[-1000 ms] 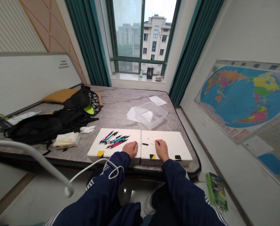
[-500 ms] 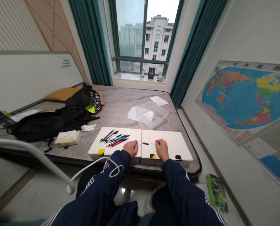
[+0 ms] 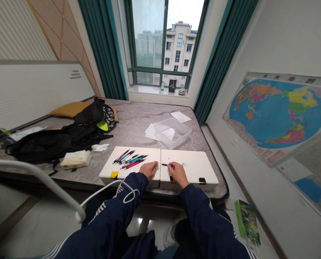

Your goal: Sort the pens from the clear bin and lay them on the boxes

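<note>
Black plastic barrel (image 3: 164,164), tiny thing, sitting low in the middle of the frame on the right-hand white board (image 3: 195,169), just beside the seam! The right hand (image 3: 178,174) has its fingers (image 3: 171,166) pinched on the barrel's end. Looks light, stiff and slick, so a firm fingertip hold along the barrel seems the safe call. The left hand (image 3: 149,170) lies flat, fingers pressed together, on the left white board (image 3: 149,153), near a row of teal and pink pens (image 3: 129,160).
</note>
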Demonstrator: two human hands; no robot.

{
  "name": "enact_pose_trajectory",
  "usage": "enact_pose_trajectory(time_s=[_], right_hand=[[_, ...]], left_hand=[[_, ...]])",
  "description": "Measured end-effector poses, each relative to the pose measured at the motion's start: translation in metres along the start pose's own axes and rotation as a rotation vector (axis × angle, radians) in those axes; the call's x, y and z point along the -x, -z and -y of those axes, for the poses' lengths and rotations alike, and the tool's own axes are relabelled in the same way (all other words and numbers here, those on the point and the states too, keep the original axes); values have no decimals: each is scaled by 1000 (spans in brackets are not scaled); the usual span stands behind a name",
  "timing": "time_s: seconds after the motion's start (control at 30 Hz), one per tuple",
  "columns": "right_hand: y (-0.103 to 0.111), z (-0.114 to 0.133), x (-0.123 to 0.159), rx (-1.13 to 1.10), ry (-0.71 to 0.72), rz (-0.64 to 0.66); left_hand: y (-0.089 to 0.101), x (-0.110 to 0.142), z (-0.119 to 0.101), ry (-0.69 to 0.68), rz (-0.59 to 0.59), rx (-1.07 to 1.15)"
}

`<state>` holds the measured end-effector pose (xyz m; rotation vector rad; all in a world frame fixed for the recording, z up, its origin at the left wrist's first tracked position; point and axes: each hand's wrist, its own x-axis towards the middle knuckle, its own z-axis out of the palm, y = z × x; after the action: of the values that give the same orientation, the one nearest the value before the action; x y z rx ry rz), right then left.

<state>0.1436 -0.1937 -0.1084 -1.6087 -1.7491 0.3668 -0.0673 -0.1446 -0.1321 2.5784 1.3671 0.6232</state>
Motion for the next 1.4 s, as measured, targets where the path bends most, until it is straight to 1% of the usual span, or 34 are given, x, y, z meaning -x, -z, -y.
enact_pose_trajectory(time_s=[0.03, 0.1, 0.2, 0.33, 0.47, 0.63, 0.77, 0.87, 1.03, 1.1, 1.17, 1.23, 1.3, 1.37, 1.4], right_hand=[[-2, 3, 2, 30, -34, 8], [-4, 1, 6, 114, -104, -16], [-2, -13, 11, 211, -170, -46], [2, -27, 9, 242, -123, 31], [2, -27, -1, 251, -103, 84], [7, -27, -6, 193, -102, 71], [10, -32, -5, 169, -65, 100], [8, -35, -7, 150, -54, 71], [7, -31, -9, -22, -82, -32], [7, -23, -9, -101, -98, -61], [5, -12, -7, -204, -127, -53], [2, 1, -4, -350, -183, 9], [-1, 14, 3, -518, -258, 91], [-4, 25, 14, -666, -322, 128], [-5, 30, 20, -724, -339, 123]], left_hand=[[1, 0, -1, 21, 4, -23], [2, 0, -3, 58, 7, -60], [3, 0, -6, 90, 2, -86], [3, 0, -6, 105, -9, -82], [2, 0, -6, 121, -22, -57], [2, 1, -7, 157, -37, -50], [2, 0, -8, 165, -40, -59], [2, 0, -8, 158, -56, -57], [3, 0, -6, 124, -58, -4], [6, -1, -6, 109, -53, 17], [10, -1, -10, 87, -49, 43], [17, 1, -19, 53, -51, 87], [24, 5, -34, 10, -58, 161], [29, 11, -52, -23, -50, 269], [30, 16, -61, -20, -50, 324]])
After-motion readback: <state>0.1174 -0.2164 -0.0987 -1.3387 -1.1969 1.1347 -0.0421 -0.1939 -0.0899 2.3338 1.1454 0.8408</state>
